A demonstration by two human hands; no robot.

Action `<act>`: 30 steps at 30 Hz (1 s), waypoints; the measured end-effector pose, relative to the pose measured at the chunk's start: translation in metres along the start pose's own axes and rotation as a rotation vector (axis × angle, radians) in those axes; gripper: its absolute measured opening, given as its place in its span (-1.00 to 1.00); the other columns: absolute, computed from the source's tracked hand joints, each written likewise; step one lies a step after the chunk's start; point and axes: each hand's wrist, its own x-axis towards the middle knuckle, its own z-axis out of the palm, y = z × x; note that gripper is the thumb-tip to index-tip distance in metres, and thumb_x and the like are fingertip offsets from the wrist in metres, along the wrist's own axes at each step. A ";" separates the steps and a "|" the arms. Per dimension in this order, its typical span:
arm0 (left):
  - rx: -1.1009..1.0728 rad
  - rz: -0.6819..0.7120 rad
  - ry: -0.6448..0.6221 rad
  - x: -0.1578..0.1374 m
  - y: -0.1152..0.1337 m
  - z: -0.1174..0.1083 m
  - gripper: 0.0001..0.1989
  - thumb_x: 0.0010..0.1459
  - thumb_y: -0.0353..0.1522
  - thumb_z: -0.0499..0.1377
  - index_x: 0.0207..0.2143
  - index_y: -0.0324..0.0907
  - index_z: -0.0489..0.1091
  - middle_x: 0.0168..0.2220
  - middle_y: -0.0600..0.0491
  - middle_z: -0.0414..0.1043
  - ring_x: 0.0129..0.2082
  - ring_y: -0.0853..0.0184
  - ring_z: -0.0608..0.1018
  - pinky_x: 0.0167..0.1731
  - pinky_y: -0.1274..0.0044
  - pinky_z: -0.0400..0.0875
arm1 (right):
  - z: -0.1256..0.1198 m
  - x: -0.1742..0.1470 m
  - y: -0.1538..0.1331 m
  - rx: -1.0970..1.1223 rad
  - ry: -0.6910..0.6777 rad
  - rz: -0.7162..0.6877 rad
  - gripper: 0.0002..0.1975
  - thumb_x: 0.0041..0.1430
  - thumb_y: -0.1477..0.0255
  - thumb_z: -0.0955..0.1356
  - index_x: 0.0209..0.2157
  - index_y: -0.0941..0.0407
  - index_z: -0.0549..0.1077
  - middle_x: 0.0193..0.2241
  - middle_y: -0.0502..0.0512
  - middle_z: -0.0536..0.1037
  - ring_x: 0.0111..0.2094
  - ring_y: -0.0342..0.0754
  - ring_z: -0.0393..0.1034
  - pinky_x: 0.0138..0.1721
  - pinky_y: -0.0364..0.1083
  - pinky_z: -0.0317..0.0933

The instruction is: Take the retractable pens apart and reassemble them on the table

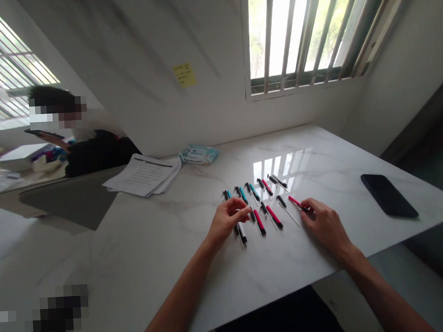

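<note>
My right hand (323, 222) grips the dark end of a red pen barrel (294, 201) at the right end of the pen parts, just above the table. My left hand (229, 219) hovers over the left part of the rows, thumb and fingers pinched together; whether something small is between them I cannot make out. Taken-apart pens lie about it in two rows: black caps, thin refills and coloured barrels. Teal barrels (254, 192) and a red barrel (267, 187) are in the far row. Nearer lie red barrels (274, 216) and a white barrel (242, 232). A black cap (281, 201) and a refill (292, 215) sit left of my right hand.
A black phone (389, 195) lies on the right of the marble-patterned table (340, 164). Printed papers (142, 175) and a blue wipes packet (198, 154) are at the back left. A yellow note (184, 75) sticks to the wall. Another person (94, 148) sits at far left.
</note>
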 end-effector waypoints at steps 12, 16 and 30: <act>0.037 0.033 -0.003 0.000 0.001 0.000 -0.73 0.09 -0.23 0.41 -0.32 -0.21 0.46 -0.41 0.09 0.50 -0.41 0.40 0.56 -0.33 0.57 0.42 | -0.005 -0.001 -0.001 0.012 -0.039 -0.060 -0.77 0.34 0.33 0.30 -0.11 0.06 0.57 -0.22 0.17 0.62 -0.26 0.11 0.53 -0.18 0.05 0.37; 0.042 0.030 -0.010 -0.001 0.003 0.001 -0.73 0.08 -0.21 0.41 -0.33 -0.20 0.46 -0.41 0.09 0.50 -0.41 0.38 0.55 -0.34 0.55 0.42 | -0.004 0.000 -0.002 0.000 -0.025 -0.034 -0.77 0.34 0.30 0.30 -0.17 0.06 0.58 -0.25 0.16 0.61 -0.32 0.07 0.53 -0.22 0.03 0.35; 0.067 0.051 -0.060 -0.002 0.004 0.004 -0.74 0.08 -0.21 0.41 -0.32 -0.22 0.54 -0.42 0.03 0.54 -0.43 0.38 0.54 -0.36 0.55 0.45 | 0.002 -0.004 -0.015 0.059 -0.064 -0.063 -0.73 0.35 0.24 0.30 -0.11 0.05 0.58 -0.30 0.17 0.59 -0.30 0.10 0.50 -0.20 0.07 0.38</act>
